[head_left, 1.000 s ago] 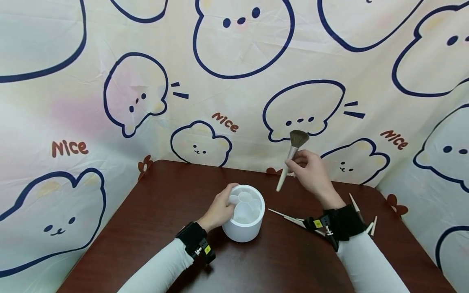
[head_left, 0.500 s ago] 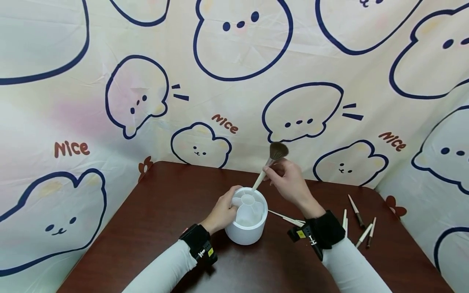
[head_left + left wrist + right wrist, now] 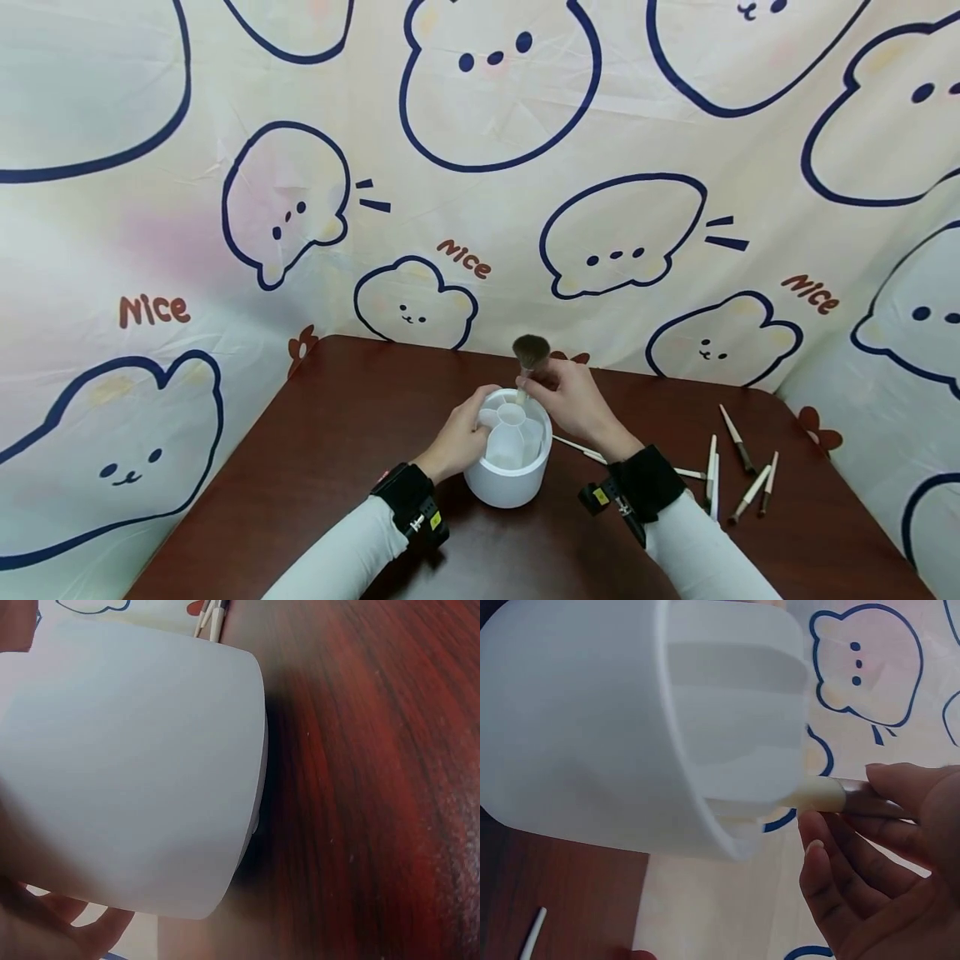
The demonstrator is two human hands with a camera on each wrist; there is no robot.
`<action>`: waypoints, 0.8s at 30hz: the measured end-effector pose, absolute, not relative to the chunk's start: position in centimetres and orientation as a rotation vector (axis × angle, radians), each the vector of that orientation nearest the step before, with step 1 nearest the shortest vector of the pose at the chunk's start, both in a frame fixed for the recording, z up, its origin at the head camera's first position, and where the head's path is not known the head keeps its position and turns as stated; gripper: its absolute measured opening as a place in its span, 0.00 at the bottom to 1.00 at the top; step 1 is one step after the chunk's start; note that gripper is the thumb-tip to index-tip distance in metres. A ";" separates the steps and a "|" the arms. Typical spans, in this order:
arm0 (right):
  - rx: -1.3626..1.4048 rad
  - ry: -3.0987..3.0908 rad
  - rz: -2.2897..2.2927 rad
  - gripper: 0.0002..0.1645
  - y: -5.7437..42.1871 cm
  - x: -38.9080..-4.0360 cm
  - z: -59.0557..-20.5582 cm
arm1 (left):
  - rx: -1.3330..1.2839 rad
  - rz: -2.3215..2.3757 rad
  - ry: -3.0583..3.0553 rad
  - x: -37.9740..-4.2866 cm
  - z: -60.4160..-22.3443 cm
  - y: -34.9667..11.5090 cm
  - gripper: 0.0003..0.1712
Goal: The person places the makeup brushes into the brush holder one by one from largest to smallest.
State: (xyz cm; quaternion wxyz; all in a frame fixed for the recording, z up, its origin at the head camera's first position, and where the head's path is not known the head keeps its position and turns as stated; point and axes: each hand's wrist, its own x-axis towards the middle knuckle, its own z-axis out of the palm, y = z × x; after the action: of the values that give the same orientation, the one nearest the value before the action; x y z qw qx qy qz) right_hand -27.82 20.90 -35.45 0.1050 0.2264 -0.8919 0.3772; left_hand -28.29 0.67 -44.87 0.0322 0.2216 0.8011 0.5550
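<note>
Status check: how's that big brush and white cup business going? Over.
Left grip holding white cup. Right grip pinching big brush, bristles up, handle end inside the cup. Nothing visibly blocking it; loose brushes lie off to the right.

My head view comes through bright and even, with a dull sheen on the near bench (image 3: 558, 542). On my left-wrist feed, dark shadow hugs the base of the white container (image 3: 142, 765); my right-wrist feed looks dimmer, the right hand (image 3: 892, 900) shaded.

Matt plastic holder (image 3: 506, 490), glossy wood-grain table (image 3: 360, 400)
</note>
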 end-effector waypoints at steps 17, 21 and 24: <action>0.602 -2.726 1.038 0.07 19.7 -28.9 -37.3 | 0.687 1.693 2.481 -28.3 -44.8 0.6 0.35; 0.591 -2.736 1.035 0.07 19.5 -29.0 -37.2 | 0.667 1.692 2.460 -28.4 -44.7 0.6 0.35; 0.582 -2.736 1.049 0.08 19.6 -29.0 -37.2 | 0.661 1.693 2.445 -28.4 -44.7 0.7 0.35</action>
State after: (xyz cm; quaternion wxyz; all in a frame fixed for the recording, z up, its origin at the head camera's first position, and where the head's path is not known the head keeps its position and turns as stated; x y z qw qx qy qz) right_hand -28.98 19.57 -37.16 0.0770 0.1943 -0.9131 0.3501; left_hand -28.40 0.69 -44.70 0.0473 0.2168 0.8016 0.5552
